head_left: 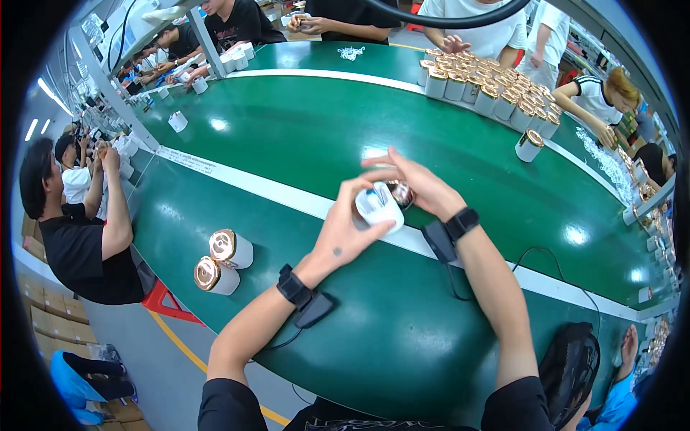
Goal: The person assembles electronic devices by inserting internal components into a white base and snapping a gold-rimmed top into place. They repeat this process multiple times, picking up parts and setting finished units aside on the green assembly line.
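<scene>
The green tabletop [302, 136] fills most of the view, a long conveyor-like surface split by white lines [280, 188], with people seated along both sides. On the far side a dense cluster of white cylinders with copper-coloured tops [489, 86] stands upright in rows, packed side by side so that they take little room; one more cylinder [530, 145] stands alone, just apart from the cluster. Nearer the person, at the left, two similar cylinders [223, 261] lie on their sides, touching, copper ends turned toward the camera, within reach of the left arm.

Both forearms come up from the lower edge, each with a black wrist strap and a small black box trailing a cable. Between them, above the near white line, the person holds up a white cylindrical part [379, 205]. The left hand [343, 233] has its grip clamped on the part, thumb across the white end and fingers underneath, which steadies it. The right hand [420, 185] reaches over from the far side, its grip closed on the same part near its copper end [401, 192], apparently to work on that end while the other hand keeps it from turning.

Most of the part's body is covered by the fingers, so its length and what the right fingertips press on cannot be made out. A small white heap [351, 52] on the far tabletop is too small to identify. A dark bag [571, 363] at the lower right is partly cut off.
</scene>
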### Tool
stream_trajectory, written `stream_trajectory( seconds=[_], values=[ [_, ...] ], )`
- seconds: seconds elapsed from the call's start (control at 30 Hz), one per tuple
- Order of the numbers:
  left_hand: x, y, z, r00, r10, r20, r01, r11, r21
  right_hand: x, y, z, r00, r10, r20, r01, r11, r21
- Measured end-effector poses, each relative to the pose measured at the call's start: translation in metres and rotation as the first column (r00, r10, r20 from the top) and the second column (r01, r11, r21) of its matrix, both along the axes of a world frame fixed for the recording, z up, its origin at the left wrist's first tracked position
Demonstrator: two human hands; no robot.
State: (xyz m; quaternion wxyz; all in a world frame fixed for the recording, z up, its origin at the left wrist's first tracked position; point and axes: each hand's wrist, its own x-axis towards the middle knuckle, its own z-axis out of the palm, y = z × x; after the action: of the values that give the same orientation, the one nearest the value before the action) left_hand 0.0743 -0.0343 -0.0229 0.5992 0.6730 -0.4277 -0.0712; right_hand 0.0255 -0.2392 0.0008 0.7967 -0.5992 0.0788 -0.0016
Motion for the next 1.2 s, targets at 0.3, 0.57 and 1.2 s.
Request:
stream_trajectory(
  seconds=[0.3,0.57,1.2],
  values=[
    [-0.03,0.023,0.004,0.929,-0.141,0.343,0.087,0.982,0.168,-0.099,0.012,0.001,0.981,0.189,0.035,-0.17,0.941,-0.292],
    [-0.033,0.027,0.005,0.962,-0.212,0.173,0.176,0.964,0.199,-0.105,0.025,-0.017,0.973,0.03,0.227,0.094,0.853,-0.514],
    [-0.029,0.035,-0.001,0.945,-0.295,0.141,0.264,0.942,0.206,-0.119,0.042,0.011,0.998,-0.016,0.066,0.049,0.841,-0.538]
  ],
)
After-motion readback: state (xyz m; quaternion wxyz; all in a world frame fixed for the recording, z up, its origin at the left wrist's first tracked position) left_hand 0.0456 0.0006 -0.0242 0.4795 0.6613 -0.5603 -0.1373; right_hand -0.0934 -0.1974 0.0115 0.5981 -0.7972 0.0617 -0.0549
